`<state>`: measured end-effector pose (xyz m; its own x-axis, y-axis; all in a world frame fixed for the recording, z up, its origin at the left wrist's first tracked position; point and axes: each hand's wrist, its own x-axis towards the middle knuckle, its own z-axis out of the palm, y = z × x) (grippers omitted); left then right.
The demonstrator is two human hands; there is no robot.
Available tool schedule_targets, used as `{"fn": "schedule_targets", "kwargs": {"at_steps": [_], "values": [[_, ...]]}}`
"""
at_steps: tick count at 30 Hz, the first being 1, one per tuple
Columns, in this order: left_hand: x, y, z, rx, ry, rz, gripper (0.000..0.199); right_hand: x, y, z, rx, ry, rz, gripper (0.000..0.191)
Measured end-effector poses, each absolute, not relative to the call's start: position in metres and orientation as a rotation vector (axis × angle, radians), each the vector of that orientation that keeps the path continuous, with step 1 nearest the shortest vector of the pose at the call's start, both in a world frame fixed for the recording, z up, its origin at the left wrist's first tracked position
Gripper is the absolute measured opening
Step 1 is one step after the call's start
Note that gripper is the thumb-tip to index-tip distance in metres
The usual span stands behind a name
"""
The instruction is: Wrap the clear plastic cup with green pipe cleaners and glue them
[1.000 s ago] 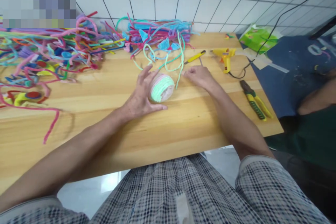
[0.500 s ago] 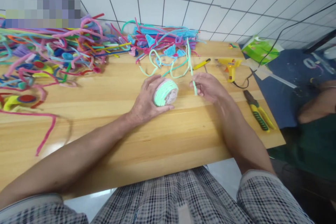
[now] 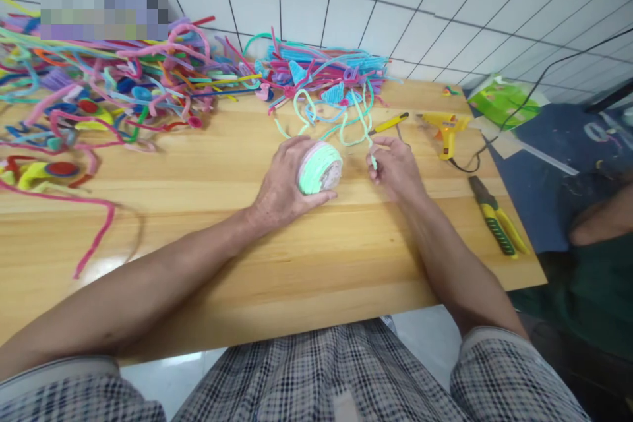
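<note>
My left hand [image 3: 283, 179] is wrapped round a ball [image 3: 317, 170] covered in coils of light green and pale pink fuzzy stem, with a greyish patch on its right side. To the right of the ball, my right hand [image 3: 395, 168] pinches a light green pipe cleaner [image 3: 372, 159] near its end. Its length runs up from the fingers towards loose green and blue loops [image 3: 349, 132] on the table. The two hands are apart, with bare wood between them.
Piles of coloured pipe cleaners [image 3: 321, 72] lie along the wall and at the left [image 3: 99, 89]. On the right are a yellow cutter knife [image 3: 390, 123], a yellow glue gun [image 3: 446, 128] with its cord, and pliers [image 3: 497, 221]. Another person's arm [image 3: 603, 217] shows at the far right.
My right hand has turned and drawn the pipe cleaner's end lower, so less of it stands above the fingers. The ball stays in my left hand. The whole view has shifted slightly.
</note>
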<state>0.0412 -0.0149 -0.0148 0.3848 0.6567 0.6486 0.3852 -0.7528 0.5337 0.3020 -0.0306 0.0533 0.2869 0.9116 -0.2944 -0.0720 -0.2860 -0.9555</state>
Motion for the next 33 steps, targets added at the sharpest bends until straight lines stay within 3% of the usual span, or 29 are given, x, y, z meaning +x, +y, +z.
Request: {"fn": "schedule_targets", "kwargs": {"at_steps": [6, 10, 13, 20, 33], "values": [[0.045, -0.017, -0.016, 2.352, 0.953, 1.299, 0.105, 0.306, -0.033, 0.060, -1.390, -0.697, 1.511, 0.031], [0.046, -0.016, -0.018, 2.323, 0.935, 1.317, 0.104, 0.297, -0.045, 0.072, -1.249, -0.774, 1.536, 0.046], [0.045, -0.014, -0.020, 2.313, 0.901, 1.307, 0.104, 0.289, -0.052, 0.082, -1.209, -0.912, 1.462, 0.059], [0.046, -0.010, -0.023, 2.303, 0.882, 1.307, 0.106, 0.275, -0.035, 0.084, -1.196, -1.373, 1.063, 0.065], [0.046, -0.008, -0.021, 2.260, 0.787, 1.306, 0.100, 0.275, -0.020, 0.052, -1.085, -1.586, 0.841, 0.060]]}}
